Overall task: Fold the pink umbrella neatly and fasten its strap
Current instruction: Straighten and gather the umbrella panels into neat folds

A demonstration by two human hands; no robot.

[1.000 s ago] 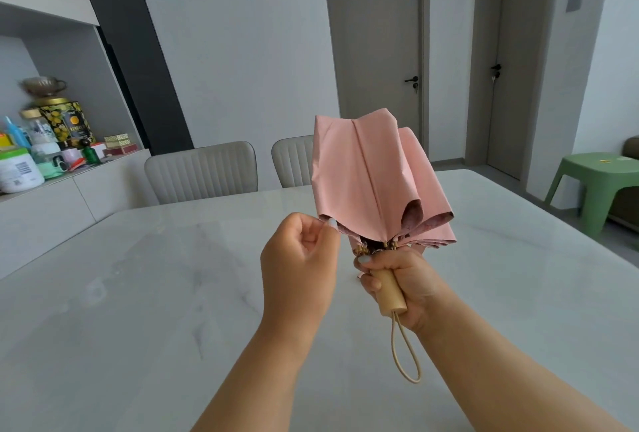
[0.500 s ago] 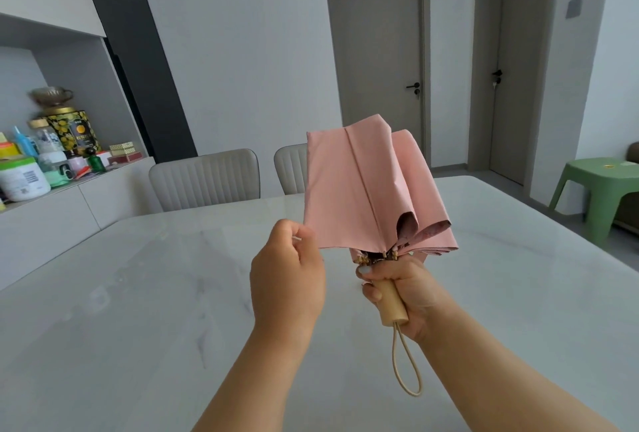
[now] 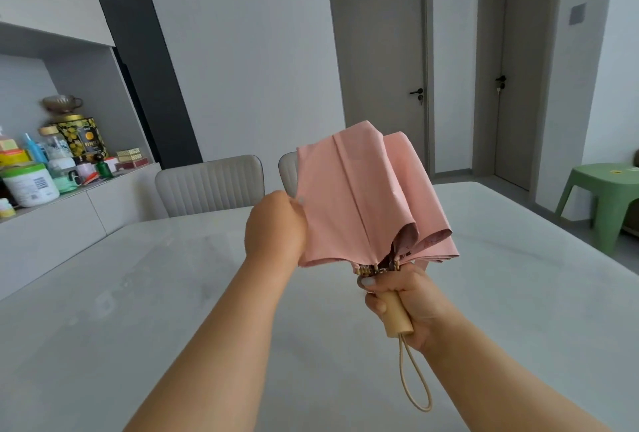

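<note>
Pink fabric of the umbrella point(image 3: 359, 196) fans upward at the centre of the view, held in the air above the pale marble counter point(image 3: 138, 293) with its canopy collapsed into loose panels, one flat panel facing the camera and others bunched behind it toward 3 o'clock. The right hand point(image 3: 408, 296) is clamped around the light wooden handle point(image 3: 397, 317), thumb across the top just under the gold rib tips point(image 3: 377, 269). A beige cord loop point(image 3: 415, 379) hangs from the handle's end toward 6 o'clock. The left hand point(image 3: 275, 227), at 9 o'clock of the canopy, is closed with its fingers pinching the left edge of the front panel. Two grey chairs point(image 3: 207, 186) stand past the counter at 12 o'clock, and a green stool point(image 3: 601, 196) sits at 3 o'clock.
</note>
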